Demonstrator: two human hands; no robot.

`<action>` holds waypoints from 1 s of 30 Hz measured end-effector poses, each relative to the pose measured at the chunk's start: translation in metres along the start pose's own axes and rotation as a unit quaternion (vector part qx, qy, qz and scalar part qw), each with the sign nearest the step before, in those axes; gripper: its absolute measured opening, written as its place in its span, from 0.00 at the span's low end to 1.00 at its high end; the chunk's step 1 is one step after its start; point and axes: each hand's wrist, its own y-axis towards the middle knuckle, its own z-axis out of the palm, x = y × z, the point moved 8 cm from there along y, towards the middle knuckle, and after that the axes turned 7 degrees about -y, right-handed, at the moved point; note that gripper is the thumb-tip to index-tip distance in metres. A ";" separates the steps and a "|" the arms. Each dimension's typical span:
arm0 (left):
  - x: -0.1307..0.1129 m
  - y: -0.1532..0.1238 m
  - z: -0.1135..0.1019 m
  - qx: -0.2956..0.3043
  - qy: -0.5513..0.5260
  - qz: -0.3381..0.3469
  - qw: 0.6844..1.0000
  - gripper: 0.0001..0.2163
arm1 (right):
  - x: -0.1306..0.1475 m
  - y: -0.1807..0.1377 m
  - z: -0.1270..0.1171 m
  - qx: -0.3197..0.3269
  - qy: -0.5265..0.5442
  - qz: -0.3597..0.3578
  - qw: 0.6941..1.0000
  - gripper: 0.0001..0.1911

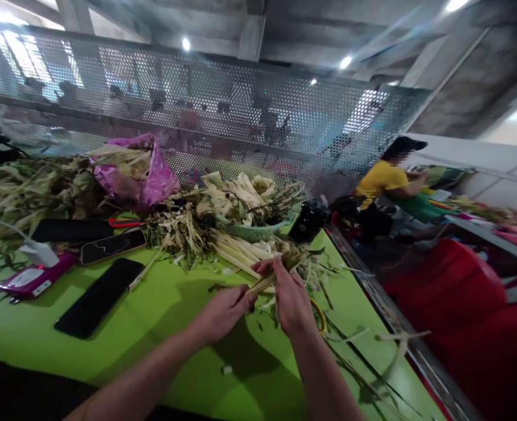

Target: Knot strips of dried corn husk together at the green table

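Note:
My left hand (227,310) is closed on the lower end of a dried, brownish-green plant stalk (263,283). My right hand (291,298) wraps round its upper part, where the leafy tip points up and right. Just behind the hands, pale long stalks (232,248) lie in a pile on the green tabletop (153,333). A yellow ring-shaped handle (318,316) shows beside my right wrist; the rest of it is hidden. Small scraps and thin stems are scattered round both hands.
Behind the stalks stands a green basket (258,233) heaped with dry husks. Leftward are a pink plastic bag (142,175), a black phone (100,298), another phone (113,245) and a purple power strip (39,278). A red chair (451,280) and a person in yellow (383,178) are at right.

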 end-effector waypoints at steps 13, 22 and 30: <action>-0.003 -0.005 0.004 -0.024 -0.037 0.004 0.999 0.18 | -0.004 0.006 -0.015 -0.015 0.061 0.040 0.997 0.20; -0.012 -0.003 0.000 -0.026 0.009 0.053 0.998 0.17 | -0.012 0.005 -0.028 -0.058 0.130 0.067 0.988 0.18; 0.004 0.003 -0.014 -0.084 -0.232 -0.004 0.969 0.21 | 0.009 0.012 -0.038 -0.063 0.174 0.005 0.983 0.20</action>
